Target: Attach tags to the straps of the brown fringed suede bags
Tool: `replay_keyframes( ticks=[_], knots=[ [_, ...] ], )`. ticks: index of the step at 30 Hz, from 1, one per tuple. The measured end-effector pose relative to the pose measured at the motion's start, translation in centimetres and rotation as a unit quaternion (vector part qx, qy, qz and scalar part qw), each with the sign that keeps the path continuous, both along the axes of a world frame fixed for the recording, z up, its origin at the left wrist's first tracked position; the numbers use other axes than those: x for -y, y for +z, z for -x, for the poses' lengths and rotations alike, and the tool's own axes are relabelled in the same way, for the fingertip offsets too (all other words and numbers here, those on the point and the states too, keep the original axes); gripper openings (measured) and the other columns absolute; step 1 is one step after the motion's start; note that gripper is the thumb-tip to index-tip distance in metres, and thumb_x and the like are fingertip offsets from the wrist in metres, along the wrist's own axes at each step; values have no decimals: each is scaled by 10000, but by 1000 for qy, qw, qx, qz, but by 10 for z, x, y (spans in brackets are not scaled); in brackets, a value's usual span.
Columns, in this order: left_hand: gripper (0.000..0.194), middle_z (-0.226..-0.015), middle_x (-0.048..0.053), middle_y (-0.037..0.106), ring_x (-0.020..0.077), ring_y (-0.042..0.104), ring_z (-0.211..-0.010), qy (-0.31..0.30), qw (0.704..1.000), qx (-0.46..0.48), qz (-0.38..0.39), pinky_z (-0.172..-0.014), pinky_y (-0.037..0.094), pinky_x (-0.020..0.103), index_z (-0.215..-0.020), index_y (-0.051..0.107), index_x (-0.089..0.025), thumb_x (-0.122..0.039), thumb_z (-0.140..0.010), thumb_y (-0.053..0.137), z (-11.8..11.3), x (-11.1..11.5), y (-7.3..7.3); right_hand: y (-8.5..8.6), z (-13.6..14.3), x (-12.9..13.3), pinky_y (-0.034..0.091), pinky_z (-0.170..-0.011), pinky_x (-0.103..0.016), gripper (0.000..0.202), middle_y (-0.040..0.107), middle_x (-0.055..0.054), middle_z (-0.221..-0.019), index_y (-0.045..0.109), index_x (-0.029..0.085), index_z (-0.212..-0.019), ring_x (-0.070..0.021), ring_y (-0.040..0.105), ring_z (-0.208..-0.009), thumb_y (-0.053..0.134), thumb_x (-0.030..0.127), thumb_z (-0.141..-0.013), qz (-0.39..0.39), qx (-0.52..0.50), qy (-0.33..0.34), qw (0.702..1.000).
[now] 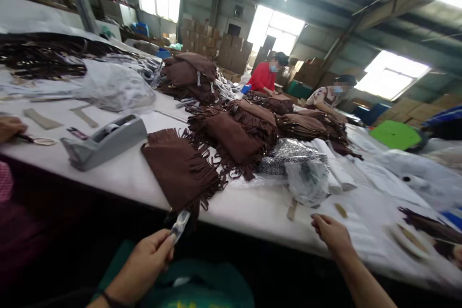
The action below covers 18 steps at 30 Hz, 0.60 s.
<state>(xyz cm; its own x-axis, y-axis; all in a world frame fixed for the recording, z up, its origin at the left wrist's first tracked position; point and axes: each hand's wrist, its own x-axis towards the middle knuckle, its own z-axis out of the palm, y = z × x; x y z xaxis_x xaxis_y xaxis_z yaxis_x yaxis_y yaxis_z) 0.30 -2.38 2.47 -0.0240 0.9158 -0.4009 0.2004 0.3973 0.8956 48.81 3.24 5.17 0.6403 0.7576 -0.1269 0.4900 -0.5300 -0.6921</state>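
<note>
My left hand (153,255) is closed on a small clear-and-metal tool (180,225), its tip beside the lower edge of a brown fringed bag (173,166). That bag lies flat at the table's front edge, its near corner hanging slightly over. On the right, my right hand (330,231) is over the table's edge with its fingers curled together; whether anything is between them is too small to tell. It is near a small beige strip (292,209) and a clear plastic bag (308,180).
Piles of brown bags (234,130) fill the table's middle. A grey tape dispenser (104,142) stands at left, near another person's hand (10,127). Two masked people (263,77) work across the table. White rolls (334,166) and a tape roll (409,240) lie at right.
</note>
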Motion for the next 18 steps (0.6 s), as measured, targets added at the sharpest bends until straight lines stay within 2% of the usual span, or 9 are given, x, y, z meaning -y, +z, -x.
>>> replay_keyframes(
  ticks=[3,5,7,10,12,14,18],
  knots=[
    [495,-511,-35,472,136,454,-456,-22,999,-46,-9,-461,324,239,-614,515,-214,-677,-787,495,-1,0,0,4,84,20,385,-505,-257,326,620,-28,-571,673,162,-665,-132,506,-492,625,479,-722,11,-134,146,980],
    [445,-515,-33,475,145,457,-462,-31,996,-75,-18,-468,330,247,-621,517,-222,-617,-819,465,0,2,-1,8,152,29,364,-518,-235,330,618,-16,-580,664,156,-666,-109,479,-503,617,467,-768,29,-221,264,939],
    [396,-521,-31,481,151,463,-479,-37,992,-113,-43,-486,332,253,-621,521,-228,-543,-849,449,2,5,-2,13,217,34,339,-506,-223,295,618,-10,-570,675,147,-664,-92,447,-487,611,407,-789,56,-282,354,890],
    [333,-561,-17,533,166,510,-535,-48,982,-163,-82,-526,348,260,-642,537,-234,-436,-885,435,6,8,-3,16,290,33,289,-476,-213,234,601,2,-536,693,135,-632,-73,395,-461,631,316,-767,76,-322,433,838],
    [301,-607,-3,588,179,559,-582,-66,977,-182,-91,-559,371,265,-683,556,-236,-385,-904,416,9,11,-2,14,320,29,279,-464,-208,204,588,13,-523,690,137,-608,-69,398,-453,637,274,-749,85,-350,441,822],
    [304,-659,17,636,192,601,-632,-87,970,-204,-100,-596,393,273,-718,570,-236,-359,-926,385,13,12,-3,10,339,23,289,-462,-203,198,575,19,-513,671,141,-573,-69,416,-453,635,239,-742,96,-368,430,819],
    [344,-734,52,675,205,640,-696,-109,951,-257,-133,-645,415,291,-749,582,-232,-347,-960,336,20,14,-6,4,355,18,298,-454,-204,247,545,29,-479,630,146,-525,-68,407,-435,635,200,-766,131,-340,401,841]
  ],
)
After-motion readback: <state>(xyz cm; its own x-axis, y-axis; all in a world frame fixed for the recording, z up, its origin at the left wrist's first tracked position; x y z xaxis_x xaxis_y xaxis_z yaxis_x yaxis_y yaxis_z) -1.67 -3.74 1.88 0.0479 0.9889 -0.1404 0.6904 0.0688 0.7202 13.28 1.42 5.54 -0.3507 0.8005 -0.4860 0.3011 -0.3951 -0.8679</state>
